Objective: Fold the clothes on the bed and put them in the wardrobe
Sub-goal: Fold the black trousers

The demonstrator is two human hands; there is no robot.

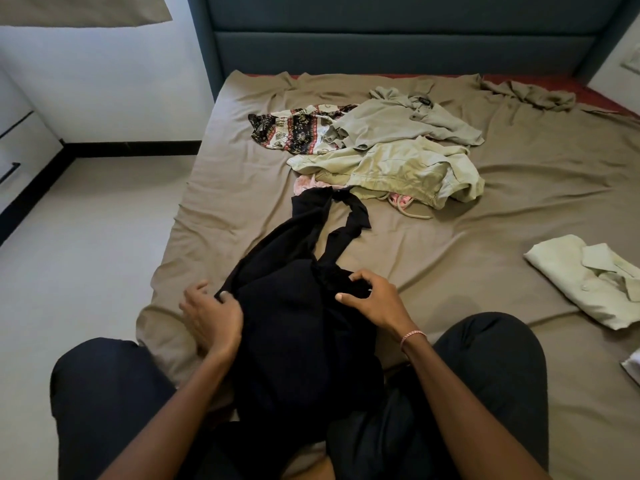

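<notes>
From the head view, the black garment (298, 306) lies at the centre of the frame and trails down to 6 o'clock, draped over the person's lap, with a thin strap or sleeve running toward 12 o'clock across the bed (225, 209). The hands are apart, each clamped on it: the left hand (211, 317) at 9 o'clock curls round the cloth's left edge, and the right hand (372, 299) at 3 o'clock of the garment pinches a bunch of fabric. The cloth looks light, limp and thin — it will likely sag and crease wherever it is unsupported, so the shoulder seams or the hem corners seem the best places to take hold when spreading it flat. Toward 12 o'clock sits the unfolded heap: a khaki shirt (398, 123), a patterned garment (291, 129) and a pale green garment (408, 171), overlapping. At 3 o'clock, well apart, a folded pale shirt (581, 282) rests on the sheet.
</notes>
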